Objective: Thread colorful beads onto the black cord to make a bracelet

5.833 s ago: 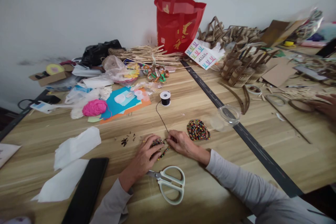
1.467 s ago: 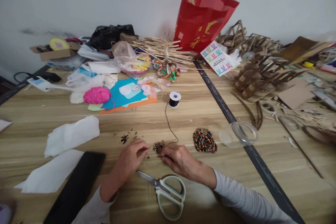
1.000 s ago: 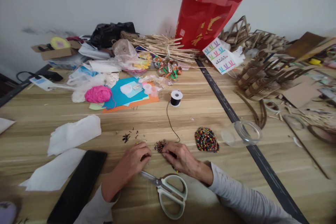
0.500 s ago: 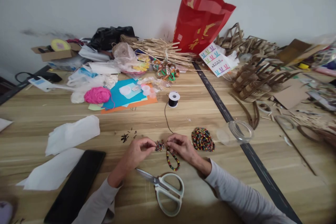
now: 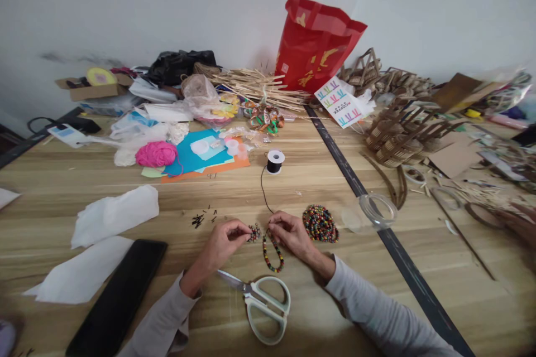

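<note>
1. A pale wall is running behind everything and is meeting a second wall at a corner on the right.
2. A wooden counter is filling the view, its light grain showing between heaps of craft material, and a dark strip is crossing it from back to front.
3. A red bag is standing upright at the back, beside a bundle of thin sticks and woven cardboard baskets.
4. Coloured paper sheets and a pink yarn ball are lying at the back left; white tissue and a flat black case are lying nearer, on the left.
5. Scissors are lying closed on the counter, just in front of the hands.
6. A heap of loose coloured beads is sitting just right of the right hand, with a clear round lid beyond it.
7. A spool of black cord is standing behind the hands, its cord trailing toward them.
8. The left hand and right hand are both pinching narrowly at a beaded strand, which is hanging between them in a loop just above the counter.
9. Another person's hand is showing blurred at the right edge.
</note>
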### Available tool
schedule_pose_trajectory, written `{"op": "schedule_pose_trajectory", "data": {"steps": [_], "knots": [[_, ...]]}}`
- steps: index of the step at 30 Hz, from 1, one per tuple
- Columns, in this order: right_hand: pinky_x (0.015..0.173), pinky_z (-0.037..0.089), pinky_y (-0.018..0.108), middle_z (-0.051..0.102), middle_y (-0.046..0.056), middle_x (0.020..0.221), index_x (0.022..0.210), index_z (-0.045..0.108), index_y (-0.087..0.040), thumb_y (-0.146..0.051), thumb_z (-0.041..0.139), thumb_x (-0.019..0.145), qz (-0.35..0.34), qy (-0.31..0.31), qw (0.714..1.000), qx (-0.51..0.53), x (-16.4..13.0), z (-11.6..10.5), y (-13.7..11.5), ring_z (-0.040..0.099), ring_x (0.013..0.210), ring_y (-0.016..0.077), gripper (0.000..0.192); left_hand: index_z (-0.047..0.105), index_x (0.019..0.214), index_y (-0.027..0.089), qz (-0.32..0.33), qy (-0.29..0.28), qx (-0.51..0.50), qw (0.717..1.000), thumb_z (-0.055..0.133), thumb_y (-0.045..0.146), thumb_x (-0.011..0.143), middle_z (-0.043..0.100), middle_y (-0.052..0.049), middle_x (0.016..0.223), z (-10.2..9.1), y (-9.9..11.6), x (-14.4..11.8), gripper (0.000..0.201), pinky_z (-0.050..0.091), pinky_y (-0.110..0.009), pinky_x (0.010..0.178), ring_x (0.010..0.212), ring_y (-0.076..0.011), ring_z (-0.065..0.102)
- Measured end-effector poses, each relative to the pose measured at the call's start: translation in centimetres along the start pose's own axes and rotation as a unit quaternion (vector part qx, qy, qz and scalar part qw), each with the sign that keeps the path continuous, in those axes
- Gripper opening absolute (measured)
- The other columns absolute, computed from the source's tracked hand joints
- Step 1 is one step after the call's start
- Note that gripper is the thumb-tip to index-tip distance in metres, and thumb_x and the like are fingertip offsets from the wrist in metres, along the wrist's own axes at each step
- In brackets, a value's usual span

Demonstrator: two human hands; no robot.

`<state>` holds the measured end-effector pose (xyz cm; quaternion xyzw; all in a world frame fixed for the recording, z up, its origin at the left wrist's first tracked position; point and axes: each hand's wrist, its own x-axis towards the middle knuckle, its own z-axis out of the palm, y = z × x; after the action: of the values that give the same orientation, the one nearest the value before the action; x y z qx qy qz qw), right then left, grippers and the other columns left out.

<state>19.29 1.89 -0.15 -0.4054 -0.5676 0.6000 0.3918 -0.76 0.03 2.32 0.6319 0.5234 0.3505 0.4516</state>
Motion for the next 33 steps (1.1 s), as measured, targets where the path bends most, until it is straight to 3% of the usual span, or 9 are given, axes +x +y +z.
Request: {"op": "schedule_pose_trajectory", "data": {"steps": [8, 14, 25, 33], "knots": [[0.043, 0.03, 0.017, 0.047, -0.004, 0.057, 0.079, 0.056, -0.015, -0.041, 0.063, 0.077, -0.018, 0.001, 0.999, -0.042, 0.0, 0.2, 0.1, 0.038, 0.046, 0.0056, 0.027, 0.068, 0.071, 0.014, -0.026, 0.009, -0.061, 0.998, 0.065, 0.022, 0.069, 0.072, -0.006, 0.072, 0.0, -1.0, -0.2, 0.009, 0.054, -0.028, 0.066, 0.069, -0.0179, 0.067], [0.049, 0.035, 0.019, 0.054, 0.0, 0.067, 0.077, 0.058, -0.014, -0.035, 0.057, 0.082, -0.071, -0.017, 0.992, -0.105, -0.2, 0.6, -0.1, 0.044, 0.056, 0.0085, 0.022, 0.069, 0.072, 0.013, -0.039, -0.006, -0.093, 0.995, 0.067, 0.023, 0.067, 0.073, -0.006, 0.073, 0.2, -1.7, -0.1, 0.011, 0.053, -0.028, 0.066, 0.069, -0.0176, 0.066], [0.06, 0.039, 0.022, 0.055, 0.003, 0.073, 0.078, 0.057, -0.015, -0.028, 0.048, 0.09, -0.165, -0.082, 0.958, -0.218, -0.6, 0.5, -0.7, 0.049, 0.067, 0.0121, 0.02, 0.07, 0.072, 0.014, -0.063, 0.0, -0.082, 0.995, 0.07, 0.023, 0.065, 0.074, -0.007, 0.072, 0.0, -1.9, -0.1, 0.012, 0.053, -0.028, 0.065, 0.067, -0.0185, 0.067], [0.058, 0.036, 0.023, 0.051, 0.002, 0.071, 0.08, 0.054, -0.015, -0.018, 0.045, 0.088, -0.233, -0.118, 0.925, -0.277, -0.8, 0.5, -1.2, 0.046, 0.063, 0.0118, 0.012, 0.07, 0.071, 0.014, -0.046, 0.002, -0.073, 0.996, 0.07, 0.025, 0.067, 0.073, -0.007, 0.074, 0.1, -1.9, -0.3, 0.011, 0.051, -0.028, 0.066, 0.07, -0.0185, 0.066]]}}
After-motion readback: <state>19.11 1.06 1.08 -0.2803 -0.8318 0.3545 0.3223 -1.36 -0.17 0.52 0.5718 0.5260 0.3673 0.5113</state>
